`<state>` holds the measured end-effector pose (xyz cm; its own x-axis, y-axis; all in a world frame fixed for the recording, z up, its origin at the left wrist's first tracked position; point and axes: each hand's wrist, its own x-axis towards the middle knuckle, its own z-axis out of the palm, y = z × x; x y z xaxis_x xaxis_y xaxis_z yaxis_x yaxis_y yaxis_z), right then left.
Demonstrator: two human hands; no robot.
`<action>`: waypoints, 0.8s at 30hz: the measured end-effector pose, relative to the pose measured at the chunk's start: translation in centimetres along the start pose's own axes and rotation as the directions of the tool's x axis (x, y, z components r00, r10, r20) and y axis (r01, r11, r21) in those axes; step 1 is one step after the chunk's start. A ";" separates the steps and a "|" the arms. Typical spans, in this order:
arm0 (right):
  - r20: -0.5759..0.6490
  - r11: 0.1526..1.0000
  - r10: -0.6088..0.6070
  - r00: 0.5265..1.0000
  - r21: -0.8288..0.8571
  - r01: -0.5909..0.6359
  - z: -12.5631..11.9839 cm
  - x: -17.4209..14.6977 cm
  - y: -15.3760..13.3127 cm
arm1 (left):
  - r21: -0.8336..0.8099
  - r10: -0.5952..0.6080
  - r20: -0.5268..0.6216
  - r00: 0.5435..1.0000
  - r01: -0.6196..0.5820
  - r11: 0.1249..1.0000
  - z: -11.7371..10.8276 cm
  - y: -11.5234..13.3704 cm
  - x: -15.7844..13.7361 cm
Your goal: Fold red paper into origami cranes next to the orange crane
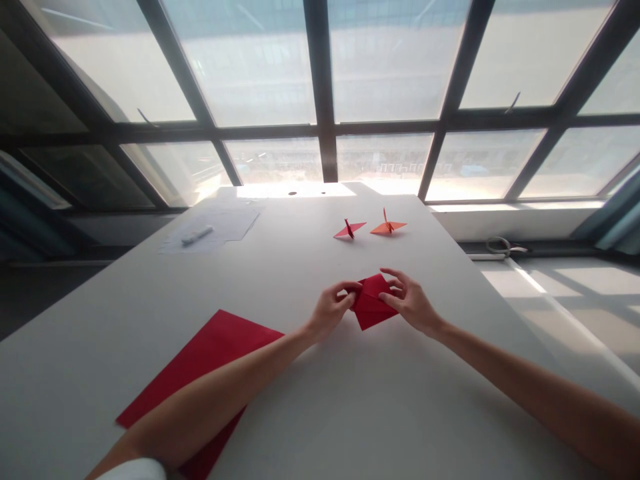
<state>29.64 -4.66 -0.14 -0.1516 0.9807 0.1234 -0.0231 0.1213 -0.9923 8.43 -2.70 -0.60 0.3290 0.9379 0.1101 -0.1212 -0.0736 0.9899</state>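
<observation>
A small folded piece of red origami paper (373, 303) is held between my two hands over the white table. My left hand (331, 307) pinches its left edge between thumb and fingers. On the opposite side, my right hand (409, 300) grips the right edge, thumb in front and fingers partly behind, with the index finger raised. Crease lines and overlapping flaps show on the front of the paper. Beneath my left forearm lies a larger sheet of red paper (200, 360), partly covered by the arm.
Beyond my hands stand a red paper crane (350, 230) and an orange paper crane (389, 227). At the far left, a white rolled object (197, 235) rests on thin white sheets (240, 227). The white table (350, 413) reaches toward large windows.
</observation>
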 end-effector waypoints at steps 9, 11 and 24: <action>0.093 0.993 -0.078 0.993 -0.082 0.086 0.7 1.6 2.0 | 0.022 0.008 -0.059 0.998 -0.007 1.000 -1.3 -0.9 0.4; 0.039 0.994 -0.078 0.996 -0.068 0.080 0.7 1.4 2.4 | 0.029 -0.003 -0.062 0.998 0.004 1.000 -1.2 -0.7 0.4; -0.178 0.997 0.079 0.981 0.006 -0.079 0.0 1.9 1.7 | 0.055 -0.023 -0.001 1.000 0.023 0.998 -1.4 -0.7 0.4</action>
<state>29.27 -2.57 -1.62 0.0258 0.9988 0.0423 -0.0168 0.0428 -0.9989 7.29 -1.77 -1.34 0.3303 0.9398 0.0871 -0.0620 -0.0705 0.9956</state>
